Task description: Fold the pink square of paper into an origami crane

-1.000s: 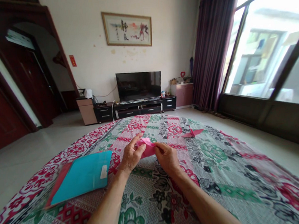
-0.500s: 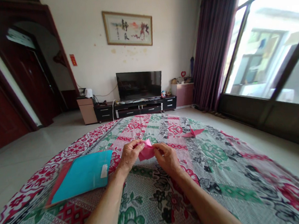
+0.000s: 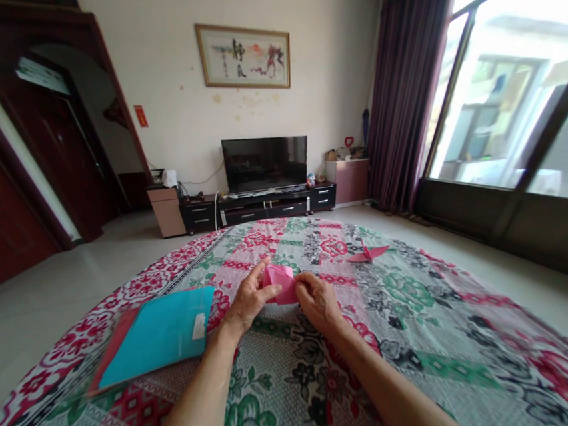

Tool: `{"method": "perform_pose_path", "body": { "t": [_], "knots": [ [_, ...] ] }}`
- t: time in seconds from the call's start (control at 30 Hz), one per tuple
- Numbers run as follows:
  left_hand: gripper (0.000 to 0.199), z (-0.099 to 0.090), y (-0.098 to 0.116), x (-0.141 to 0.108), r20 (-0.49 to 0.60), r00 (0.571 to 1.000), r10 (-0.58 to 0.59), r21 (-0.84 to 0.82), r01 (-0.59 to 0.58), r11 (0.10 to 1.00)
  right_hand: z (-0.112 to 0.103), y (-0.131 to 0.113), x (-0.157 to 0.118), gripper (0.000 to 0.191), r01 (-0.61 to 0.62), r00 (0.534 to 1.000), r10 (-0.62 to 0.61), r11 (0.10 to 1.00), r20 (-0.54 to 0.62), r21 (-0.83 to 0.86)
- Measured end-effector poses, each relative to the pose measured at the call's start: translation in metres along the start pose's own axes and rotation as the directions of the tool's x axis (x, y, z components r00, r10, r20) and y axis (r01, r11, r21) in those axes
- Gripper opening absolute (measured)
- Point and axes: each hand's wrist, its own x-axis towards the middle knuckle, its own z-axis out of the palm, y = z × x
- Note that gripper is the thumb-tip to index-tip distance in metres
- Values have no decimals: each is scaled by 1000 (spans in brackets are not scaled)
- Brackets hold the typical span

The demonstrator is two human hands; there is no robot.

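Observation:
A small piece of pink folded paper is between my two hands, above the middle of the round table. My left hand holds its left side, thumb across the front and fingers behind. The right edge is pinched by the thumb and fingers of my right hand. Farther off to the right, a folded paper crane in darker pink rests on the cloth. Left of my left hand lies a clear packet of blue paper with a red sheet showing along its left edge and a white label.
A flowered tablecloth covers the round table. Beyond it stand a low black TV cabinet and a television. A purple curtain and large windows are on the right, and dark red doors on the left.
My left thumb has moved down across the front of the pink paper and my left fingers have spread behind it. The paper now shows a flatter, broader face. My right hand keeps its pinch.

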Motion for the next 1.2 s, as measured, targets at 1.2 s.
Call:
{"method": "perform_pose_path", "body": {
  "t": [1.2],
  "knots": [
    [24, 4, -3, 2, -41, 999, 17, 88, -14, 996, 1, -5, -1, 23, 10, 992, -28, 991, 124, 137]
  ]
}}
